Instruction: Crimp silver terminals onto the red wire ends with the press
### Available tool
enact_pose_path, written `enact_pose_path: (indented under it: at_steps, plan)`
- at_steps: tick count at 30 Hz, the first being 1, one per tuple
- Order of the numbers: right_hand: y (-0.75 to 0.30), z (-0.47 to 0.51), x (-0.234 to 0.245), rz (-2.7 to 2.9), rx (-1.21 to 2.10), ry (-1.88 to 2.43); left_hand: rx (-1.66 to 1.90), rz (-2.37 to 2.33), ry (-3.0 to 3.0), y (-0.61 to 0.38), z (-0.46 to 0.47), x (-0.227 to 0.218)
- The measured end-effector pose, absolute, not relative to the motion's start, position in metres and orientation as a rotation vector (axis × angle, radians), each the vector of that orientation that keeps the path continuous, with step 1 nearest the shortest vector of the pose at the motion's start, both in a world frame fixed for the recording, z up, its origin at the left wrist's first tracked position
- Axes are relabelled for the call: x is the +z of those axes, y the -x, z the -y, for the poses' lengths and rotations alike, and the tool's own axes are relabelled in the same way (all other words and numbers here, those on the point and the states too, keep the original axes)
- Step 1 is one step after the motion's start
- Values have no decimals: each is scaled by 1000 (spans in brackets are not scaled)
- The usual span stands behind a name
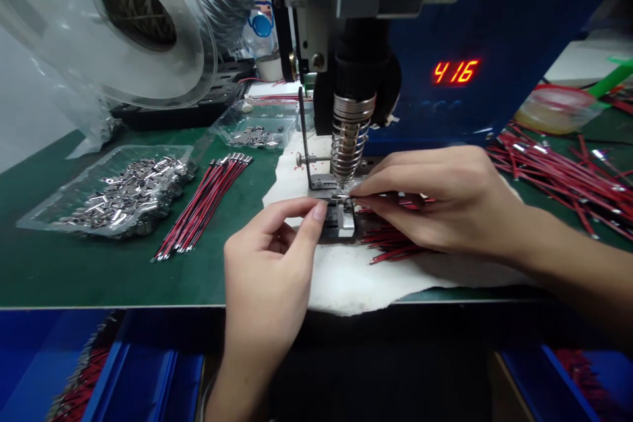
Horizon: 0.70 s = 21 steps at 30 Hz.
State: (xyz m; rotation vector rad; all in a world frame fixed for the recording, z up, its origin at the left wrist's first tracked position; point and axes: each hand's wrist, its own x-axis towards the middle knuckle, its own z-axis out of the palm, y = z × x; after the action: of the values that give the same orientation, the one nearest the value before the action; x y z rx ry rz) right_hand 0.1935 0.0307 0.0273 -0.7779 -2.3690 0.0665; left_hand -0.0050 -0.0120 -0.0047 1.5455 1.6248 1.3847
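Observation:
Under the soldering tip of a bench machine (349, 135) with a spring round its nozzle sits a small metal fixture (341, 221). My left hand (271, 264) is at the fixture's left side, thumb and forefinger pinched together; whatever lies between them is hidden. From the right, my right hand (435, 201) pinches a thin red-and-black wire at the fixture, just below the tip. Its fingers partly cover the wire, and a tiny silvery part (340, 196) shows beside them. Below the right hand, a bunch of red-and-black wires (393, 241) lies on white paper (351, 283).
On the left stand a clear tray (34, 219) of small metal parts and a neat wire bundle (202, 208). Another clear tray (222, 128) is behind. Loose wires (568, 171) spread at right near a bowl (558, 109). A solder reel (148, 33) hangs upper left. Blue bins (133, 376) sit below.

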Motion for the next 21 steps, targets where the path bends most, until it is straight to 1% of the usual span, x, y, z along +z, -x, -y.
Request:
enact_pose_path:
  at_steps: [14,21]
  plan:
    - [-193,-32,28,2370,17,720,1380,-1638,-1556,6,13,-5]
    - [-192,-31,23,2365,-6,760,1396,-1628,-1545,4,10,-7]
